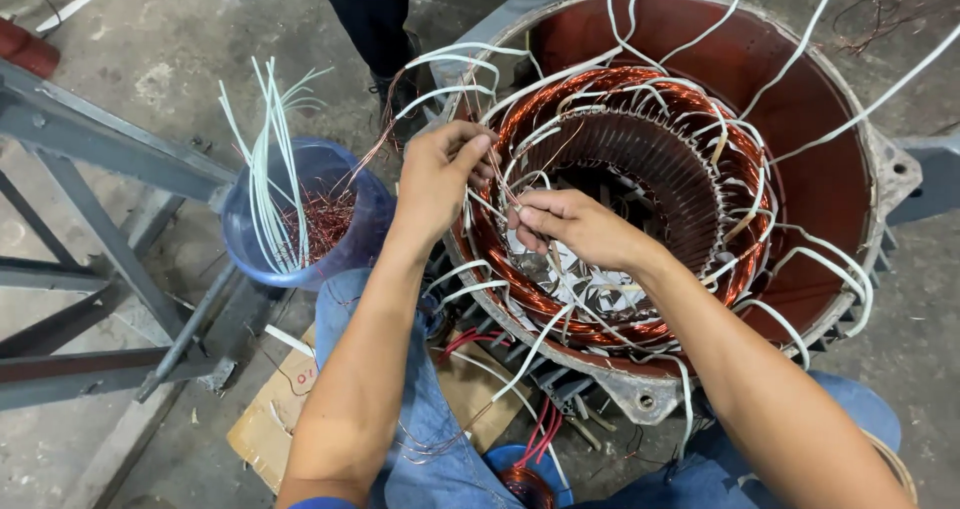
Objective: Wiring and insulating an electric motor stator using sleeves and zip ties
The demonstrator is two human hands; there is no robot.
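A large motor stator point(840, 179) with a red-painted inside and a ring of copper windings point(620, 94) lies in front of me. White sleeving tubes point(800, 259) stick out all around the coil. My left hand point(440, 174) is at the near-left edge of the winding, fingers pinched on thin copper wire point(497, 184). Close beside it, my right hand point(575, 224) pinches the same bundle of wire over the coil. The fingertips of both hands nearly meet.
A blue plastic bucket point(345, 249) at the left holds copper wire scraps and several white sleeving tubes point(270, 159). A grey steel frame point(110, 149) runs along the left. Another person's dark-trousered legs point(375, 19) stand beyond the stator. Cardboard point(270, 419) lies on the floor under my knees.
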